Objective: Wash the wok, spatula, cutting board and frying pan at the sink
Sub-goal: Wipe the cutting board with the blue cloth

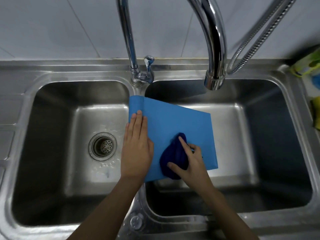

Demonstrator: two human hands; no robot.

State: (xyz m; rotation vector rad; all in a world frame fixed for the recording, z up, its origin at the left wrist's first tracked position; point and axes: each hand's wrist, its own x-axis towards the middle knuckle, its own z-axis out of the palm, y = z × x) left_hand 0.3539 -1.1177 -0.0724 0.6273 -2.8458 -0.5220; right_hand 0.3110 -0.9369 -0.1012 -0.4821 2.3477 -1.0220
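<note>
A blue cutting board (174,122) lies tilted across the divider of the double steel sink (22,129), mostly over the right basin. My left hand (136,144) rests flat on the board's left edge with straight fingers. My right hand (190,161) grips a dark blue cloth (173,156) and presses it on the board's near part. No wok, spatula or frying pan is in view.
A tall faucet spout (214,80) hangs over the right basin and no water runs from it. A second tap (138,73) stands on the divider. The left basin has a drain strainer (103,146). Yellow-green items (306,66) sit at the far right rim.
</note>
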